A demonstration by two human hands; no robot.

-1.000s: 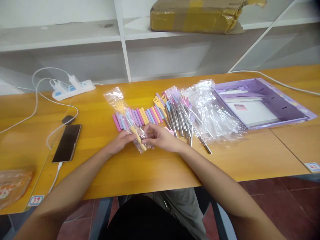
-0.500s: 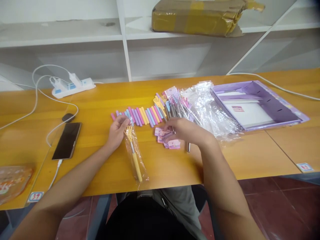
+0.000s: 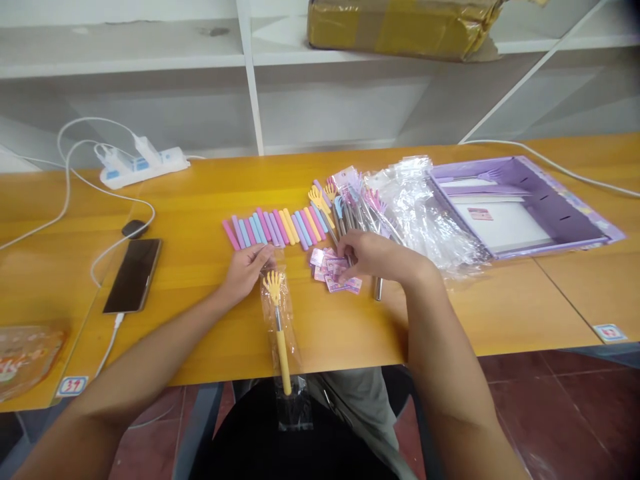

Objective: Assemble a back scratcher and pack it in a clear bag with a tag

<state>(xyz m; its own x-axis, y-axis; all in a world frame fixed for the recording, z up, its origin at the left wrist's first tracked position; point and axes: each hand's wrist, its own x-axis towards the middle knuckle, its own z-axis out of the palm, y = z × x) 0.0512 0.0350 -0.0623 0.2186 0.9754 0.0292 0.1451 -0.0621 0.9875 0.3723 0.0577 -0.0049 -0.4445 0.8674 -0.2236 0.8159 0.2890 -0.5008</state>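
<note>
Looking down at the yellow wooden table (image 3: 200, 333), we see the left hand (image 3: 245, 270) pinching the top edge of a clear plastic sleeve holding a yellow hand-shaped back scratcher with a metal stem (image 3: 279, 320), its fingers closed on the sleeve just above the little yellow palm. The sleeved scratcher lies straight toward us, its handle end and the loose tail of the sleeve hanging past the near table edge. The right hand (image 3: 375, 257) rests with its fingertips on a small heap of pink and purple printed paper cards (image 3: 333, 275); we cannot tell whether it has a card gripped or only touches the heap. Just beyond both hands lies a row of pastel pink, blue, purple and yellow handle grips (image 3: 275, 228), side by side, and next to it a bundle of unsleeved scratchers with metal stems (image 3: 350, 213). Right of those sits a crumpled pile of clear plastic bags (image 3: 425, 220), touching an open lilac cardboard box (image 3: 565, 220). Well to the left lie a black smartphone (image 3: 133, 275) on a white cable and a white power strip (image 3: 145, 167).
</note>
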